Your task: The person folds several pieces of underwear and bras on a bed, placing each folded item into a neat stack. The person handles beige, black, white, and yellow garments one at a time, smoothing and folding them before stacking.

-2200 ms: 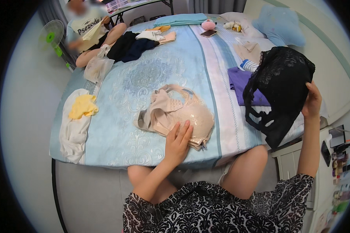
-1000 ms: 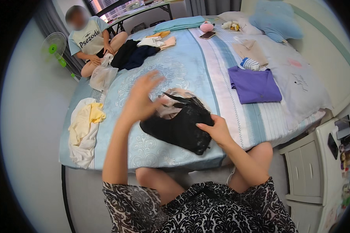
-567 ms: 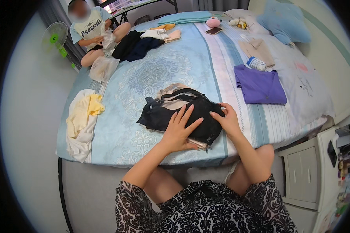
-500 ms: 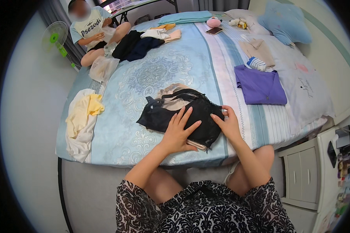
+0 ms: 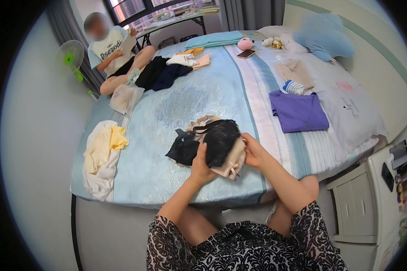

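A black bra (image 5: 220, 137) with thin straps lies on the bed in front of me, its right side bunched up and folded inward. A beige garment (image 5: 234, 159) shows beneath it and at its near right edge; whether this is a second bra I cannot tell. My left hand (image 5: 201, 168) is closed on the near edge, thumb on the black cup and fingers tucked under. My right hand (image 5: 252, 151) grips the right edge, fingers partly hidden behind the beige cloth.
A folded purple top (image 5: 299, 112), striped cloth (image 5: 294, 87) and phone (image 5: 246, 54) lie to the right. Yellow and white clothes (image 5: 103, 156) lie left. Beyond are dark clothes (image 5: 165, 74), a plastic bag (image 5: 125, 98) and a seated person (image 5: 113, 49) holding something pale.
My hands lay spread on the flat black bra; now they grip its edges and have folded its right part inward, exposing beige cloth. The other person has raised a hand with the pale item.
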`<state>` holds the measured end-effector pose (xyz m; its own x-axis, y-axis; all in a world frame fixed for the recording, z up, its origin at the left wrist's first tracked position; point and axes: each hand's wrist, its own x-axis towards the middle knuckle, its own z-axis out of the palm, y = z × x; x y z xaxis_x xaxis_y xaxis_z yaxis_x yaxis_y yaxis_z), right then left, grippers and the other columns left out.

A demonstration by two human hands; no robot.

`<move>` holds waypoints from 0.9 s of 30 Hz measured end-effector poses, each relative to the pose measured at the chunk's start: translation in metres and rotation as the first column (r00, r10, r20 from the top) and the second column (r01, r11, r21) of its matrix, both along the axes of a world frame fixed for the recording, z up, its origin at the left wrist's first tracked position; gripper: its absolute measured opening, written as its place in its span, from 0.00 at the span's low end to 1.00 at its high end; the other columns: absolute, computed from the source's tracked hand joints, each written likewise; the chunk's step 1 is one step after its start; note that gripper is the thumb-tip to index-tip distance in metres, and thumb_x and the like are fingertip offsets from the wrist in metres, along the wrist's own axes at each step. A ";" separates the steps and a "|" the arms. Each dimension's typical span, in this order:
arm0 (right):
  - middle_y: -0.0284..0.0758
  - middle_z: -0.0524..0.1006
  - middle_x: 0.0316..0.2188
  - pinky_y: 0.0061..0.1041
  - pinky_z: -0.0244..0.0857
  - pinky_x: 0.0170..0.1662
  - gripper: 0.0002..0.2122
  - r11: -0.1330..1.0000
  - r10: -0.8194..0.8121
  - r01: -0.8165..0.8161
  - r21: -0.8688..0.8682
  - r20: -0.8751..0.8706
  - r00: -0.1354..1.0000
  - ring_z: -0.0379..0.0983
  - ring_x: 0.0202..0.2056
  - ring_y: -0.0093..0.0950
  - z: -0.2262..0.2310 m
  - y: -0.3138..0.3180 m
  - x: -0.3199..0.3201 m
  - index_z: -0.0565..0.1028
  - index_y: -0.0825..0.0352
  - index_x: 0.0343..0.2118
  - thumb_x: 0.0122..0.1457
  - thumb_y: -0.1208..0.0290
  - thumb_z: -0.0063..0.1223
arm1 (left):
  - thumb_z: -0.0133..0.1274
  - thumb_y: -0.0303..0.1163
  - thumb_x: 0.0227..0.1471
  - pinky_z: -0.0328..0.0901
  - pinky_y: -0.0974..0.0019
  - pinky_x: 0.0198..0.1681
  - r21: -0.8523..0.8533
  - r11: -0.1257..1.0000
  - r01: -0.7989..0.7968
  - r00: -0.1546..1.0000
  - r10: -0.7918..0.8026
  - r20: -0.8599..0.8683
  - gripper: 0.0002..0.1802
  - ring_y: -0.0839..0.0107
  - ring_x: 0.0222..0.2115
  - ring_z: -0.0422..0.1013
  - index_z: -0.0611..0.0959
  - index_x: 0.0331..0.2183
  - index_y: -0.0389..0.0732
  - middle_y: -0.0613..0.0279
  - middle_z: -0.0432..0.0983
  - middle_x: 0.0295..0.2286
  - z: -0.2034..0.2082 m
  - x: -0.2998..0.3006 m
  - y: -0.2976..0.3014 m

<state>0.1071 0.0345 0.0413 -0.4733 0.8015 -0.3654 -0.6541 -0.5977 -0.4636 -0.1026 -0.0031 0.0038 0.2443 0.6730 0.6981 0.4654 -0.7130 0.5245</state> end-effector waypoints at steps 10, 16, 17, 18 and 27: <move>0.43 0.71 0.44 0.28 0.66 0.46 0.14 0.911 0.072 -0.066 0.407 0.002 0.997 0.70 0.45 0.31 0.049 -0.060 -0.012 0.67 0.71 0.46 0.59 0.70 0.47 | 0.46 0.31 0.52 0.67 0.57 0.49 -0.335 0.834 0.439 0.181 0.283 0.942 0.22 0.60 0.43 0.70 0.69 0.48 0.32 0.53 0.72 0.42 0.100 -0.053 0.038; 0.42 0.66 0.51 0.28 0.63 0.50 0.21 0.801 0.093 -0.217 0.559 0.241 0.966 0.67 0.50 0.30 0.071 -0.115 -0.013 0.64 0.72 0.51 0.56 0.69 0.52 | 0.50 0.25 0.51 0.66 0.62 0.46 -0.312 0.896 0.317 0.294 0.219 0.930 0.25 0.63 0.43 0.68 0.65 0.51 0.33 0.54 0.68 0.45 0.172 -0.034 0.000; 0.42 0.65 0.53 0.29 0.62 0.51 0.23 0.732 -0.046 -0.176 0.658 0.306 0.951 0.66 0.51 0.31 0.076 -0.123 -0.015 0.63 0.73 0.52 0.55 0.68 0.53 | 0.50 0.25 0.50 0.65 0.63 0.47 -0.293 0.929 0.227 0.390 0.189 0.901 0.26 0.63 0.44 0.68 0.64 0.51 0.33 0.54 0.67 0.45 0.176 -0.026 -0.001; 0.42 0.64 0.54 0.30 0.60 0.53 0.26 0.571 -0.379 -0.124 0.811 0.395 0.837 0.64 0.53 0.32 0.086 -0.127 -0.016 0.62 0.73 0.53 0.54 0.67 0.56 | 0.50 0.24 0.50 0.64 0.63 0.47 -0.258 0.957 0.136 0.479 0.164 0.862 0.27 0.63 0.44 0.68 0.63 0.52 0.33 0.54 0.67 0.45 0.182 -0.020 -0.001; 0.41 0.54 0.59 0.31 0.50 0.59 0.38 0.390 -0.592 0.156 0.907 0.117 0.797 0.53 0.58 0.35 0.073 -0.087 -0.073 0.54 0.72 0.58 0.51 0.58 0.60 | 0.55 0.28 0.42 0.69 0.59 0.39 0.346 0.859 -0.376 0.894 0.434 -0.107 0.43 0.43 0.43 0.69 0.55 0.59 0.36 0.35 0.52 0.56 0.143 0.067 -0.043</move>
